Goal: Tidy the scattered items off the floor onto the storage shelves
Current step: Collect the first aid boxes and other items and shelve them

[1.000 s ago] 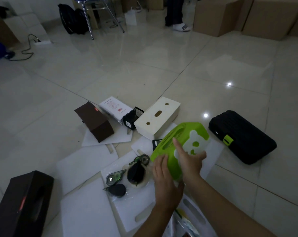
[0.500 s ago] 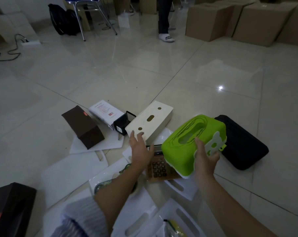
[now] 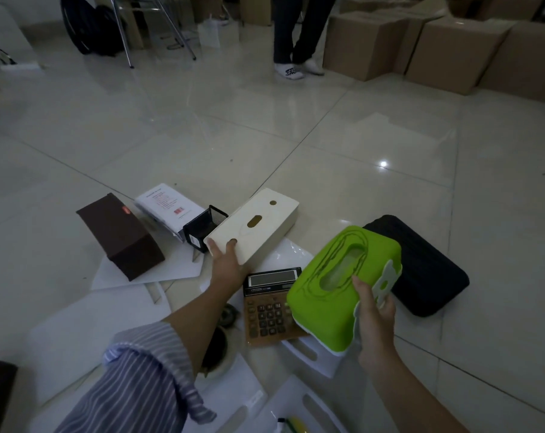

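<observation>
Seen from a head-worn camera over a glossy tiled floor (image 3: 343, 145): right hand (image 3: 376, 320) at 4 o'clock, fingers and thumb clamped on the near end of a lime-green tissue box (image 3: 337, 285), lifted clear of the floor and tilted, slot facing up, white cut-out trim against the palm; left hand (image 3: 227, 264) at centre, striped sleeve (image 3: 146, 379) pushed up the forearm, thumb and fingertips closing on the near corner of a cream tissue box (image 3: 258, 223), flat on the floor at 12 o'clock from the hand; whether that grip is firm, cannot tell. Just beneath the green box, toward 7 o'clock of it, a brown calculator (image 3: 268, 304) lying face up on white foam sheets (image 3: 115, 310). At 3 o'clock of the green box, partly hidden behind it, a black ribbed case (image 3: 430, 276) on the tiles. At 9 o'clock of the cream box, touching or nearly so, a black mesh pen holder (image 3: 204, 223); further toward 10 o'clock a white booklet (image 3: 168, 204) propped at a slant, then a dark brown box (image 3: 121, 235) resting on a foam sheet. At the frame's 12 o'clock edge, the legs and white socks of a standing person (image 3: 291, 42); at 1 to 2 o'clock, stacked cardboard cartons (image 3: 452, 48); at 11 o'clock, chair legs (image 3: 146, 29) and a black backpack (image 3: 90, 26)
</observation>
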The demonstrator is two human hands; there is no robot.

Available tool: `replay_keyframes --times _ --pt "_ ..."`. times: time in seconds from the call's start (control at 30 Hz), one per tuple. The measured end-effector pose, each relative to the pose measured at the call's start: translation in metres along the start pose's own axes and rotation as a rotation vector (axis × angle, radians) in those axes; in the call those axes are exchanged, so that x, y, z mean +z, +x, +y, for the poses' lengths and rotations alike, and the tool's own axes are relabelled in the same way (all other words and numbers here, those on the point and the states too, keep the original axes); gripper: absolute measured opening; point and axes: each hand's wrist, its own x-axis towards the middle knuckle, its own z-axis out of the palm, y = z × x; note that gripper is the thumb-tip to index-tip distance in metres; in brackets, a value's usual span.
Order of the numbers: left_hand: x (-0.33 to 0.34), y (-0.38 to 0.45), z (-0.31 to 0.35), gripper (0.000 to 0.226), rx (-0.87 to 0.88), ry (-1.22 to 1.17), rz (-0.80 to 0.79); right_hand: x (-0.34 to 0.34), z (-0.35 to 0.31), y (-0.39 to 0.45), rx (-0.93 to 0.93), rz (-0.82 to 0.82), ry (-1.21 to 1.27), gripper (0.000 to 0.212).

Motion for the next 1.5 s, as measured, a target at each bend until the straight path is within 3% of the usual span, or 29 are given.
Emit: replay_keyframes --times 0.07,0.2,0.33,0.43,0.57,0.67,0.77,0.9,1.03,1.2,1.23,1.33,1.43,1.5 --pt "-0.004 -0.004 0.0 0.079 0.016 0.055 -0.036 -0.008 0.001 0.002 0.008 -0.007 0.007 0.119" --pt "-0.023 -0.013 -0.005 0.08 0.111 0.085 -0.037 -0.02 0.002 0.007 0.01 0.001 0.027 0.096" --pt "-0.056 -0.033 -0.003 0.074 0.069 -0.002 0.008 -0.019 0.003 0.001 0.034 -0.028 0.012 0.109" --pt "-0.072 -0.061 0.014 0.07 -0.024 -0.388 0.051 -0.014 0.008 -0.005 0.07 -0.06 -0.002 0.105" --pt "-0.07 -0.093 0.035 0.04 -0.222 -0.919 -0.002 -0.009 0.014 -0.01 0.138 -0.075 -0.03 0.109" --pt "-0.053 -0.112 0.034 0.052 -0.41 -1.212 -0.066 -0.013 0.015 -0.003 0.154 -0.127 0.031 0.091" --pt "-0.033 -0.133 0.029 0.065 -0.641 -1.395 -0.184 -0.025 0.021 0.007 0.173 -0.176 0.063 0.088" --pt "-0.016 -0.149 0.032 0.068 -0.75 -1.432 -0.222 -0.044 0.034 0.018 0.227 -0.147 0.023 0.09" --pt "-0.009 -0.154 0.034 0.077 -0.704 -1.44 -0.25 -0.06 0.053 0.032 0.248 -0.118 -0.019 0.099" --pt "-0.002 -0.152 0.048 0.113 -0.724 -1.392 -0.123 -0.067 0.053 0.036 0.239 -0.102 -0.006 0.099" --pt "-0.002 -0.153 0.054 0.111 -0.764 -1.402 -0.069 -0.07 0.054 0.04 0.232 -0.097 0.005 0.1" --pt "-0.003 -0.149 0.075 0.073 -0.798 -1.362 0.11 -0.066 0.029 0.023 0.216 -0.099 0.103 0.088" --pt "0.004 -0.143 0.095 0.06 -0.753 -1.351 0.104 -0.055 -0.004 0.005 0.161 -0.184 0.237 0.054" --pt "0.005 -0.137 0.116 0.055 -0.695 -1.36 0.076 -0.054 -0.025 0.006 0.134 -0.225 0.339 0.048"
